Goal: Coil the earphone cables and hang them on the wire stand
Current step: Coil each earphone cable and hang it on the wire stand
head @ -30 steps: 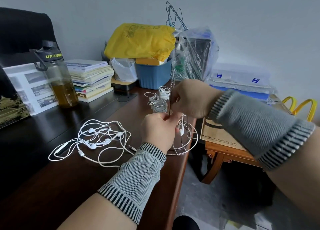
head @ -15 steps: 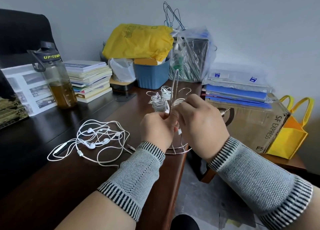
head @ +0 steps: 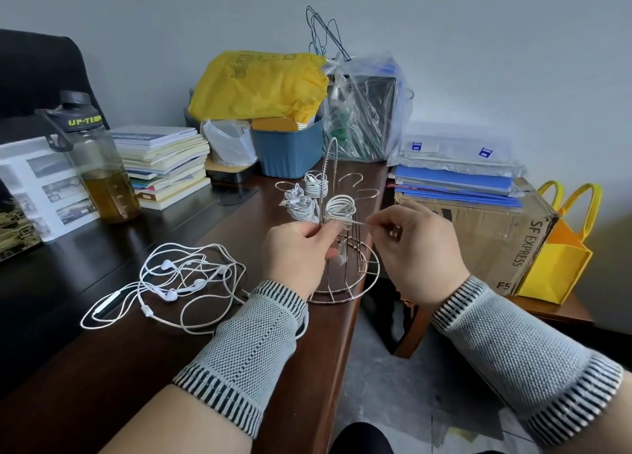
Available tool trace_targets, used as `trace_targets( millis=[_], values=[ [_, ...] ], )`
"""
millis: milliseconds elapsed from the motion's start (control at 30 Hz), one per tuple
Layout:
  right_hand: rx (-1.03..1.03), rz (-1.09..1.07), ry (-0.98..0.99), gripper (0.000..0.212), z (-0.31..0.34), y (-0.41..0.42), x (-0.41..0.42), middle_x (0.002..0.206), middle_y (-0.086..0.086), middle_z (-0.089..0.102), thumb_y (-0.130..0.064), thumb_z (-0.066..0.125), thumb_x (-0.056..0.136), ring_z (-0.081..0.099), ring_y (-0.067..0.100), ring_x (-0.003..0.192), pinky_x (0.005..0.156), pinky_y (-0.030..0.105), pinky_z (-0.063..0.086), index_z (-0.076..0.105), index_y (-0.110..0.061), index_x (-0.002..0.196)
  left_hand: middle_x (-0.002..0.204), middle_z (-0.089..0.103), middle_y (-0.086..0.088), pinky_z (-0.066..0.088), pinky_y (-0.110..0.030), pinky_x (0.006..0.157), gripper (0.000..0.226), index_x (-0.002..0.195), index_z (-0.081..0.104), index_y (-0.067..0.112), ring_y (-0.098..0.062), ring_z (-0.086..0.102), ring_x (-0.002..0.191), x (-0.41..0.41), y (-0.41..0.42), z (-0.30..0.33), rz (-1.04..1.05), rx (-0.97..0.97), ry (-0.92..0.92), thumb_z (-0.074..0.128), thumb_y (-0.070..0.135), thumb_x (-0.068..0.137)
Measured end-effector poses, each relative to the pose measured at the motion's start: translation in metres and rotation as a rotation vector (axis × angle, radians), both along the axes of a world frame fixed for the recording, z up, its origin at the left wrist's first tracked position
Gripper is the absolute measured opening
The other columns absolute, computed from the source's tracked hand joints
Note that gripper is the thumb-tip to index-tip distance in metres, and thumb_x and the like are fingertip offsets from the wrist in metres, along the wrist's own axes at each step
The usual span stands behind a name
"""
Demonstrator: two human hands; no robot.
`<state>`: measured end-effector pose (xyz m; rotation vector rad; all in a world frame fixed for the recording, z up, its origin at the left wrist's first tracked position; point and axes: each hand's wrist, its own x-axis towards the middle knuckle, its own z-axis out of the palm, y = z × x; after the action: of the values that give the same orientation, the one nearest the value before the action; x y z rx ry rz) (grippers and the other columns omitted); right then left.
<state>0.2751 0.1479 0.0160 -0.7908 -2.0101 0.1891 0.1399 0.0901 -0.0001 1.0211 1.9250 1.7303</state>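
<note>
Wire stand (head: 345,276) sits upright at the right edge of the desk (head: 113,368): round wire base, thin vertical rods, looped hooks on top, twisted centre post. Three coiled earphone bundles are at hook level: one far (head: 316,184), one left (head: 301,207), one nearest (head: 340,208), white cable wound into tight loops. Left hand (head: 297,252) is at the stand, fingers curled round the rods just below the nearest coil. Right hand (head: 415,248) is just right of the stand, thumb and forefinger pinching the white cable end (head: 359,222) that runs straight from that coil. Loose white earphones (head: 171,279) lie tangled on the desk left of the stand, well apart from it; count inside the tangle can't be told, several earbuds and an inline remote visible. Desk is dark brown wood, grey wall behind. Back of the desk: one bottle (head: 92,166) of amber liquid, one stack of books (head: 164,163), one blue bin (head: 290,149) under a yellow bag (head: 260,84). On a side table, right: one cardboard box (head: 489,235), one yellow tote (head: 561,252).
</note>
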Motion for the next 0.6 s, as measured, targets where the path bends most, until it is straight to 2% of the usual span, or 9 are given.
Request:
trace_targets(
  millis=[100,200,233,267,300,333,433,533,600],
  values=[
    [-0.096,-0.034,-0.055,0.01,0.007,0.007,0.003,0.081,-0.002,0.069,-0.012,0.065,0.085,0.055,0.007,0.066,0.059,0.007,0.034,0.075,-0.016,0.084,0.065,0.073,0.002,0.061,-0.04,0.075,0.021,0.068,0.072,0.021,-0.006,0.071,0.063,0.003,-0.004,0.004,-0.04,0.0,-0.015,0.073,0.034,0.084],
    [-0.217,-0.06,-0.098,0.01,0.017,0.016,0.006,0.071,-0.01,0.063,-0.016,0.064,0.087,0.053,-0.001,0.06,0.058,0.001,0.038,0.074,-0.017,0.084,0.064,0.073,0.003,0.059,-0.031,0.071,0.023,0.068,0.07,0.021,-0.002,0.069,0.061,0.007,-0.007,0.006,-0.058,0.009,-0.022,0.071,0.035,0.086],
    [-0.253,-0.069,-0.117,0.01,0.022,0.019,0.008,0.068,-0.01,0.063,-0.019,0.065,0.087,0.057,0.001,0.061,0.063,0.007,0.044,0.073,-0.018,0.083,0.064,0.073,0.003,0.059,-0.031,0.072,0.024,0.068,0.07,0.021,-0.001,0.069,0.06,0.007,-0.007,0.006,-0.055,0.012,-0.021,0.07,0.036,0.087],
    [-0.283,-0.084,-0.158,0.01,0.027,0.023,0.009,0.068,-0.008,0.064,-0.022,0.065,0.087,0.06,0.007,0.065,0.068,0.019,0.052,0.072,-0.018,0.081,0.064,0.073,0.003,0.059,-0.033,0.075,0.026,0.067,0.07,0.021,-0.001,0.069,0.061,0.007,-0.007,0.006,-0.049,0.012,-0.014,0.07,0.037,0.087],
    [-0.298,-0.101,-0.221,0.013,0.033,0.025,0.01,0.069,-0.006,0.064,-0.026,0.065,0.087,0.061,0.011,0.067,0.071,0.027,0.053,0.07,-0.019,0.078,0.064,0.073,0.004,0.059,-0.036,0.077,0.028,0.066,0.071,0.021,-0.003,0.07,0.062,0.007,-0.006,0.005,-0.044,0.007,-0.005,0.07,0.039,0.086],
    [-0.299,-0.12,-0.284,0.018,0.039,0.027,0.01,0.067,-0.005,0.062,-0.03,0.065,0.088,0.06,0.013,0.068,0.069,0.03,0.053,0.066,-0.02,0.073,0.064,0.073,0.004,0.059,-0.039,0.078,0.029,0.065,0.071,0.02,-0.005,0.07,0.064,0.007,-0.005,0.004,-0.039,-0.001,0.004,0.07,0.041,0.086],
    [-0.25,-0.169,-0.417,0.025,0.064,0.031,0.004,0.063,-0.001,0.06,-0.034,0.066,0.086,0.058,0.017,0.063,0.06,0.028,0.048,0.061,-0.02,0.066,0.063,0.072,0.005,0.059,-0.045,0.077,0.034,0.061,0.071,0.02,-0.016,0.072,0.068,0.008,-0.003,0.003,-0.017,-0.014,0.012,0.069,0.044,0.084],
    [-0.219,-0.192,-0.584,0.022,0.083,0.034,-0.009,0.067,0.003,0.06,-0.031,0.067,0.084,0.056,0.016,0.062,0.054,0.023,0.04,0.068,-0.01,0.077,0.061,0.071,0.004,0.059,-0.049,0.074,0.037,0.057,0.07,0.018,-0.026,0.072,0.072,0.007,-0.002,0.003,0.0,-0.015,0.002,0.069,0.043,0.084],
    [-0.251,-0.166,-0.642,0.024,0.093,0.035,-0.019,0.07,0.005,0.061,-0.031,0.068,0.083,0.058,0.018,0.067,0.055,0.024,0.043,0.069,-0.007,0.083,0.06,0.071,0.004,0.059,-0.049,0.074,0.039,0.055,0.07,0.018,-0.025,0.072,0.071,0.006,-0.002,0.003,0.008,-0.018,-0.009,0.07,0.044,0.084]
  ],
)
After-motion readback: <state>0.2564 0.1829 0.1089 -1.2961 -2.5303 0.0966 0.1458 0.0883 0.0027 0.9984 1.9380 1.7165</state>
